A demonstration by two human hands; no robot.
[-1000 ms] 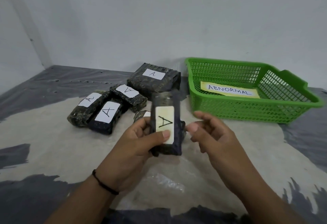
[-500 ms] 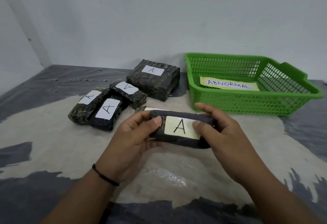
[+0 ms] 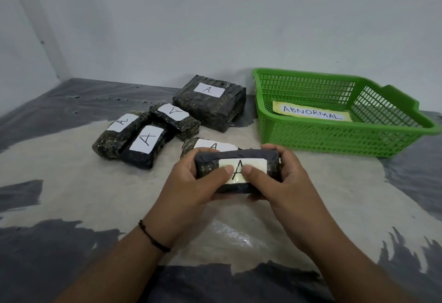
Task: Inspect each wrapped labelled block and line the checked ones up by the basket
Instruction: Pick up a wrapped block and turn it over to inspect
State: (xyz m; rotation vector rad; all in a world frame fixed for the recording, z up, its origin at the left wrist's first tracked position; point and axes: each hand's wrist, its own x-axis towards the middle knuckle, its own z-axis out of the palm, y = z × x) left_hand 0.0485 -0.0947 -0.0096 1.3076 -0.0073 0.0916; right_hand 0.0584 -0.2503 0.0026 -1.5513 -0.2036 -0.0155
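A dark wrapped block (image 3: pixel 253 156) with a white label marked A lies sideways between both hands, just above the floor in front of me. My left hand (image 3: pixel 191 183) grips its left end and my right hand (image 3: pixel 284 178) its right end, both thumbs pressed on the label. Right behind it another labelled block (image 3: pixel 203 145) rests on the floor, mostly hidden. Three small blocks sit in a cluster at left (image 3: pixel 146 143), (image 3: pixel 119 132), (image 3: pixel 175 117). A larger block (image 3: pixel 210 101) lies beside the green basket (image 3: pixel 334 140).
The basket stands at the right near the wall and holds a paper sheet (image 3: pixel 311 112) reading ABNORMAL. The floor is covered with crinkled plastic sheeting (image 3: pixel 71 183). Grey walls close off the back and left.
The held block went from upright in my left hand alone to sideways in both hands. Both thumbs have now slid onto its label.
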